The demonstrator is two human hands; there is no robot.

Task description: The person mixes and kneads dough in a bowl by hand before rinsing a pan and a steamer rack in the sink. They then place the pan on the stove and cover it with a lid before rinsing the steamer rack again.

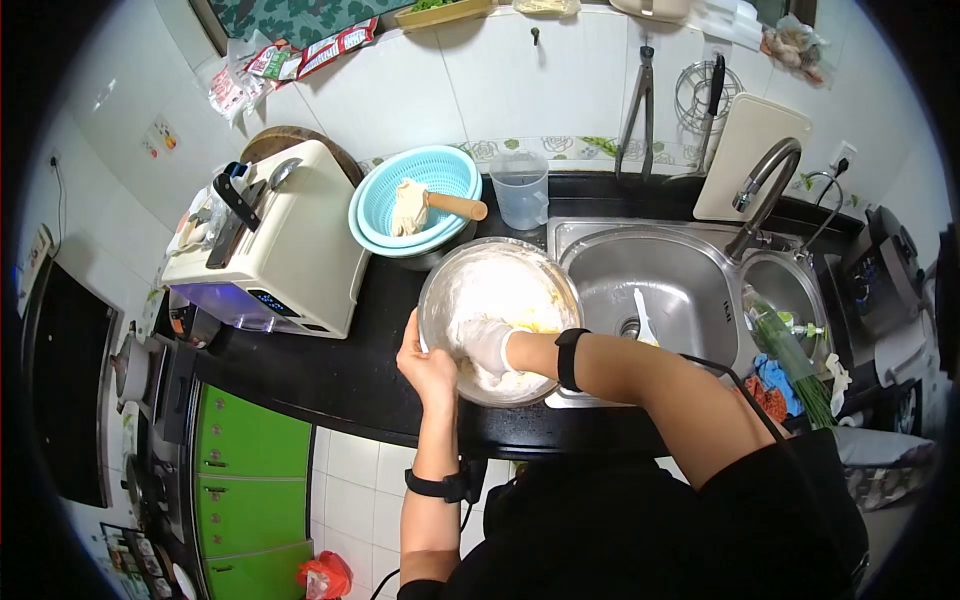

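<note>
A large metal mixing bowl [436, 303] stands on the black counter at the sink's left edge. White flour [500, 280] fills much of it, with yellow, egg-like streaks at the right side. My left hand [428, 372] grips the bowl's lower left rim. Inside the bowl is my right hand [484, 346], in a whitish glove dusted with flour. Its fingers are down in the flour mix and hidden, so whether they are spread or closed does not show.
Behind the bowl, a blue colander [462, 172] holds a wooden-handled tool [455, 205] and a pale cloth-like thing. Near it stands a clear plastic jug [520, 190]. The steel sink [690, 270] adjoins on the right, a white countertop appliance [300, 240] stands left.
</note>
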